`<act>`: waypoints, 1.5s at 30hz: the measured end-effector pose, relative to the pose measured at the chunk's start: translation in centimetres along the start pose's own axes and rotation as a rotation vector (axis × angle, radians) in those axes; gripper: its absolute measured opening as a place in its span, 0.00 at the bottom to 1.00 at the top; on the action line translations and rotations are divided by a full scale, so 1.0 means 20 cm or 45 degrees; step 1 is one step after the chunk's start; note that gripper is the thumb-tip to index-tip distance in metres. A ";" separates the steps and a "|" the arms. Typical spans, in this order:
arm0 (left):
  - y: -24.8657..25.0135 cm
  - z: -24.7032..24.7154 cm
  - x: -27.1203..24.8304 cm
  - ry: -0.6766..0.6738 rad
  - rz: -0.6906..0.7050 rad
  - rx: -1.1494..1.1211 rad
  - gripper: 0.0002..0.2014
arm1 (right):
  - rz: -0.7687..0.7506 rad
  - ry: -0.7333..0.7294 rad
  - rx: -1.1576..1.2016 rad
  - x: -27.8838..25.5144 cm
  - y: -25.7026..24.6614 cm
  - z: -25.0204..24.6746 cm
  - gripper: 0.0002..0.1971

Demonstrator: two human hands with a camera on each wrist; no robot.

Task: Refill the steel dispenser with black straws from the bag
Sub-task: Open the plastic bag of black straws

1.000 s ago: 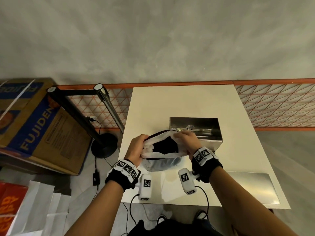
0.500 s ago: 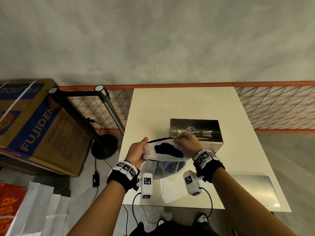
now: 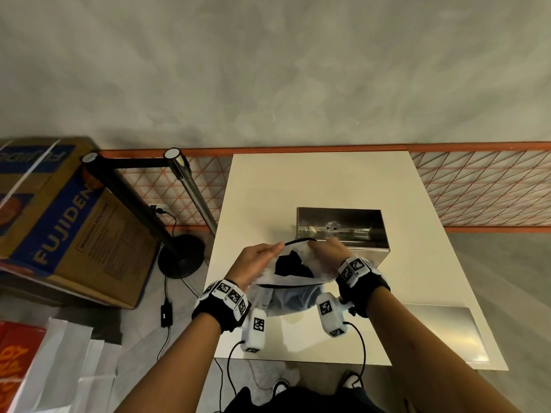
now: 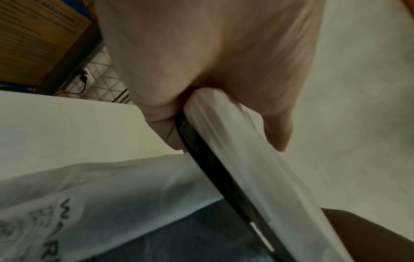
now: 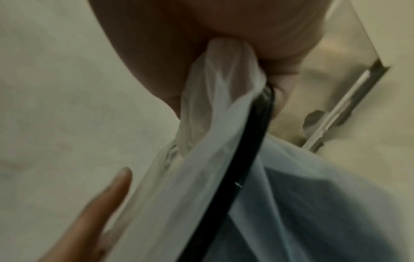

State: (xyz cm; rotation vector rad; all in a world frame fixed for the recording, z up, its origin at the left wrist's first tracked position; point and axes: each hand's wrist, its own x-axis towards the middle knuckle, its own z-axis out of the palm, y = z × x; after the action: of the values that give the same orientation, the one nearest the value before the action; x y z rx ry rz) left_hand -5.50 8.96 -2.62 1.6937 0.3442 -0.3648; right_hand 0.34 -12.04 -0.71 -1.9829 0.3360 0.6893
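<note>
A white plastic bag (image 3: 320, 268) with black straws (image 3: 293, 265) inside hangs between my two hands above the near part of the white table (image 3: 322, 180). My left hand (image 3: 258, 260) grips the bag's left rim (image 4: 226, 113). My right hand (image 3: 326, 248) pinches its right rim (image 5: 215, 76). A black band (image 5: 246, 141) runs along the bag's mouth. The steel dispenser (image 3: 341, 228), an open-topped box, stands just behind the bag, right of the table's middle.
A steel plate (image 3: 444, 332) lies flat at the table's near right corner. Left of the table stand barrier posts (image 3: 190, 189) and a large cardboard box (image 3: 68, 222). White paper bags (image 3: 68, 368) lie on the floor at the lower left. Cables hang from my wrist cameras.
Both hands have lifted the bag's mouth slightly and pulled it tauter and flatter; the black opening looks narrower than a second ago.
</note>
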 end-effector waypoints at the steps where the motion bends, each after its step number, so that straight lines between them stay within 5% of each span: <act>1: -0.01 0.00 0.01 -0.007 0.034 0.037 0.26 | 0.008 -0.030 0.048 0.01 0.01 0.00 0.14; 6: -0.04 -0.02 0.04 -0.083 0.091 0.258 0.26 | -0.069 -0.120 0.151 0.04 0.04 0.01 0.12; 10: -0.03 -0.02 0.07 0.095 0.006 0.273 0.21 | -0.106 -0.134 0.209 0.00 0.02 0.04 0.10; 12: -0.04 -0.02 0.09 0.191 -0.127 0.192 0.20 | -0.240 -0.171 0.047 -0.02 0.01 0.05 0.09; 16: -0.08 -0.03 0.12 0.282 -0.278 0.026 0.30 | -0.506 -0.183 -0.680 -0.06 0.02 0.07 0.28; 18: -0.16 -0.04 0.18 0.303 -0.289 -0.015 0.38 | -0.576 -0.142 -0.814 -0.06 0.01 0.08 0.23; 20: -0.22 -0.06 0.22 0.304 -0.318 -0.045 0.41 | -0.562 -0.093 -0.699 -0.04 0.01 0.06 0.12; 23: -0.19 -0.07 0.21 0.305 -0.381 -0.093 0.43 | -0.399 -0.128 -0.447 -0.01 0.03 0.06 0.16; 27: -0.16 -0.07 0.16 0.214 -0.501 -0.280 0.34 | -0.167 -0.358 0.476 -0.01 0.06 0.08 0.12; 31: -0.06 -0.06 0.10 0.250 -0.471 -0.292 0.17 | -0.140 -0.202 0.196 0.07 0.10 0.10 0.15; 34: -0.02 -0.02 0.06 0.336 -0.381 -0.063 0.14 | -0.084 -0.009 0.094 0.13 0.14 0.11 0.19; 39: 0.06 -0.02 -0.05 0.333 -0.437 0.564 0.47 | -0.127 0.073 0.096 0.13 0.10 0.11 0.21; 43: 0.08 -0.04 -0.13 0.248 -0.338 1.028 0.45 | -0.164 0.123 -0.061 0.12 0.06 0.10 0.22; 45: 0.07 -0.04 -0.15 0.239 -0.337 1.042 0.48 | -0.163 0.121 -0.042 0.11 0.06 0.11 0.22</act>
State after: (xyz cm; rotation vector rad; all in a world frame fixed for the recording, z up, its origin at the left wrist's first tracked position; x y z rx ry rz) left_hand -7.54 9.54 -0.07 2.5011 0.6157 -0.5948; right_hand 0.77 -10.67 -3.72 -2.0531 0.2537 0.5232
